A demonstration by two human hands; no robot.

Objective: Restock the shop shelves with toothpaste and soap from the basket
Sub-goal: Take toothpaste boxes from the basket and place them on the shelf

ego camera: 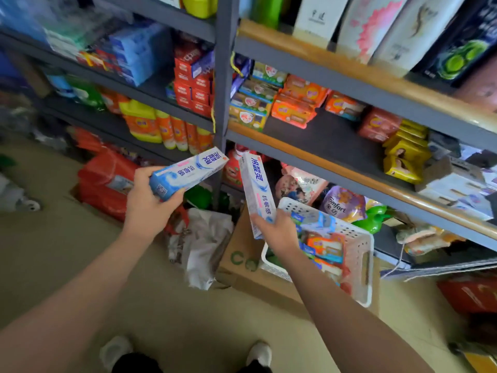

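Now gripping one toothpaste box [188,173] with left-hand fingers [176,194], pinching another [256,192] by its bottom end with right-hand fingers [256,220], both above the basket [359,254]. Could slip from that end grip, or knock stacked soap [291,110] beyond the basket.

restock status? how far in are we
Done: can't tell; shelves already hold stacked toothpaste boxes and soap packs. In hand: left hand and right hand each grip a toothpaste box, neither shelved yet. Left: white basket still holds several packs.
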